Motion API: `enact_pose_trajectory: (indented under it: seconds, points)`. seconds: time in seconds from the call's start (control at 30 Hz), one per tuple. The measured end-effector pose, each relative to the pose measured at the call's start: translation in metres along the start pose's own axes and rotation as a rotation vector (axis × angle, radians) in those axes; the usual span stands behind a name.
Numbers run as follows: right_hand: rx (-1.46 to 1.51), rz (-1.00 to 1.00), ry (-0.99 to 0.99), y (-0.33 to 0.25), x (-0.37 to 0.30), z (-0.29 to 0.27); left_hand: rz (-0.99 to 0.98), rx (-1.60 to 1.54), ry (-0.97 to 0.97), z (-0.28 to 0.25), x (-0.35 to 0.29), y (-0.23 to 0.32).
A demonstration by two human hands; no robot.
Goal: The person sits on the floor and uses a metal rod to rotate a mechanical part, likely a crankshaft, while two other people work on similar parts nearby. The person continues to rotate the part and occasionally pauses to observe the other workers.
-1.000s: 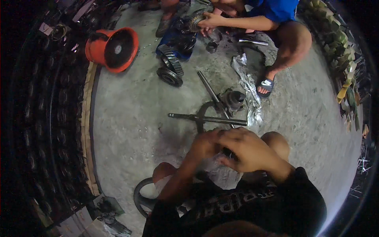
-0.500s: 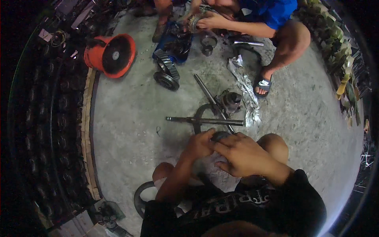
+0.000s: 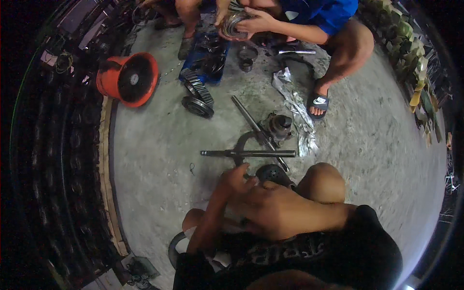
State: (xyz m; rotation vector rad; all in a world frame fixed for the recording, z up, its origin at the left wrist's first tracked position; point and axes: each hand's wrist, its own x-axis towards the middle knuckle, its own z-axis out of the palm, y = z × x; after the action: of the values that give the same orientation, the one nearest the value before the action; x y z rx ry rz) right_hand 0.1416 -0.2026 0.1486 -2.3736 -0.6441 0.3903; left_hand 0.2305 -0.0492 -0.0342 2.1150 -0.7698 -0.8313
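Right hand [image 3: 263, 205] blurred, grip unclear

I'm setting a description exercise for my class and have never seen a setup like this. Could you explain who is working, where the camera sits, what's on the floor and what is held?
There is no machine at work here: a person uses two bare hands. A wide camera worn on the head looks down, so straight edges bend near the rim.

The left hand and right hand are close together near the lap; I cannot tell whether they hold anything.

Ahead, on the grey floor, are two crossed metal rods, a dark metal housing, a toothed gear, a crumpled silver strip and a blue tray.

Opposite, a co-worker's hands hold a ring-shaped metal part.
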Motion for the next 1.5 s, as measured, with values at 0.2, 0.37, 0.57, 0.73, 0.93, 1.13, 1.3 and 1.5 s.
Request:
enact_pose_trajectory:
  seconds: [0.2, 0.37, 0.57, 0.73, 0.93, 1.13, 1.3, 1.5]
  points:
    - [-0.021, -0.096, 0.093, -0.002, 0.0, 0.011, -0.134, 0.082, -0.095, 0.001, -0.004, 0.0]
    - [-0.017, -0.125, 0.094, -0.002, 0.001, 0.013, -0.103, 0.103, -0.088, 0.004, -0.01, -0.008]
    - [-0.04, -0.097, 0.047, -0.01, 0.002, 0.011, -0.085, 0.091, -0.074, 0.0, -0.015, 0.004]
    - [-0.049, -0.098, 0.034, -0.008, 0.0, 0.019, 0.051, 0.112, 0.03, 0.005, -0.022, 0.0]
    - [0.036, -0.145, 0.086, -0.01, 0.005, 0.022, 0.045, 0.069, 0.022, -0.009, -0.038, 0.004]
    - [0.025, -0.184, 0.097, -0.012, 0.009, 0.023, -0.032, 0.154, 0.074, -0.001, -0.045, -0.021]
    - [-0.003, -0.182, 0.027, -0.014, 0.01, 0.024, 0.003, 0.115, 0.069, -0.009, -0.048, -0.014]
    - [-0.014, -0.215, 0.065, -0.011, 0.009, 0.026, 0.125, 0.123, 0.116, -0.006, -0.047, -0.012]
